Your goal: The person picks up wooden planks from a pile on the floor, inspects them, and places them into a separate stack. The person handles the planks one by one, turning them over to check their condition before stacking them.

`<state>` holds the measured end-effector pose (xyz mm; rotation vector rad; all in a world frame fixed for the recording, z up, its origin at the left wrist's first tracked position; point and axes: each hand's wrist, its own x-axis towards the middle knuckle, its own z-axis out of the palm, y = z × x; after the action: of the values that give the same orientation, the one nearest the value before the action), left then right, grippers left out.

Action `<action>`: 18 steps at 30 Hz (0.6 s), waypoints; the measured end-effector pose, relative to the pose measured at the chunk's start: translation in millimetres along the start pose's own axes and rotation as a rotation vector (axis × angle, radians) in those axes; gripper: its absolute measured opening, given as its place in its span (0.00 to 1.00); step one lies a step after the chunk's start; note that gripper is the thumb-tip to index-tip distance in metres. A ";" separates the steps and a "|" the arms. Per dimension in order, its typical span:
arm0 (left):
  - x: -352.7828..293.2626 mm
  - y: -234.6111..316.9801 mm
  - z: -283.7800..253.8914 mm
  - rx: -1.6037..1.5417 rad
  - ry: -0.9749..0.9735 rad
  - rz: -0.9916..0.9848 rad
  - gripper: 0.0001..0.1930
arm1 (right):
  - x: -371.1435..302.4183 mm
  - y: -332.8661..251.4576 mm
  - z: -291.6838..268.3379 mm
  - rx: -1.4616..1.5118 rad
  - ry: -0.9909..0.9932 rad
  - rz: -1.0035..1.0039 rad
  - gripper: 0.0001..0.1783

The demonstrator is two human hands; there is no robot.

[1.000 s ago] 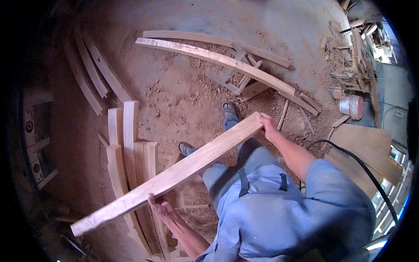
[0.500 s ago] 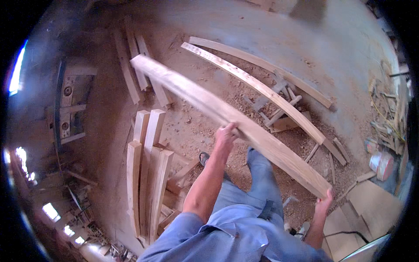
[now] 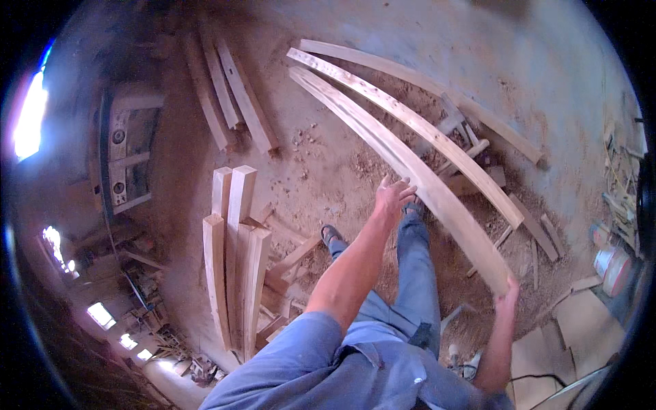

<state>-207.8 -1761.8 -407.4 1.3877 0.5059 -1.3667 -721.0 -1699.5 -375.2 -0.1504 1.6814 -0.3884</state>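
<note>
A long wooden beam (image 3: 444, 205) slants from the upper middle down toward my right side. My right hand (image 3: 506, 295) grips its near end. My left hand (image 3: 395, 195) is at the beam's near long edge with its fingers stretched apart; whether the fingertips touch the wood I cannot tell. Just beyond lies a second beam (image 3: 410, 117), close alongside at the far end. A third beam (image 3: 389, 65) lies farther back on the floor.
Several squared timbers (image 3: 240, 198) stand bunched at my left, with more timbers (image 3: 236, 102) on the floor beyond. Under the second beam sits a low wooden support (image 3: 471, 154). Wood scraps (image 3: 543, 236) and a white bucket (image 3: 613, 270) are at the right.
The held beam's far end has swung right and away, coming alongside the second beam. My left hand has loosened from its grip and spread its fingers; my right hand stays at the near end.
</note>
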 end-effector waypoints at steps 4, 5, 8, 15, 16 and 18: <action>-42.5 1.0 -25.0 0.317 -0.190 -0.004 0.39 | 94.1 -8.8 26.8 -0.012 0.156 0.112 0.27; -44.1 -5.3 -46.9 0.368 -0.148 -0.037 0.39 | 96.7 -21.6 48.2 -0.008 0.275 0.112 0.26; -63.0 -27.1 -131.5 0.288 -0.075 -0.060 0.38 | 111.4 -39.6 67.1 0.049 0.406 0.038 0.23; -138.5 -47.8 -273.8 0.570 0.272 -0.197 0.36 | 130.9 -75.5 72.3 -0.057 0.289 -0.101 0.12; -154.3 -42.6 -280.0 0.577 0.301 -0.211 0.35 | 128.6 -77.3 91.0 -0.080 0.242 -0.117 0.13; -160.2 -52.4 -297.7 0.639 0.248 -0.230 0.34 | 119.6 -86.2 127.5 -0.143 0.141 -0.148 0.13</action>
<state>-161.9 -1427.2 -352.6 2.0870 0.4118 -1.6320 -624.8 -1839.4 -470.9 -0.3622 1.8434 -0.3970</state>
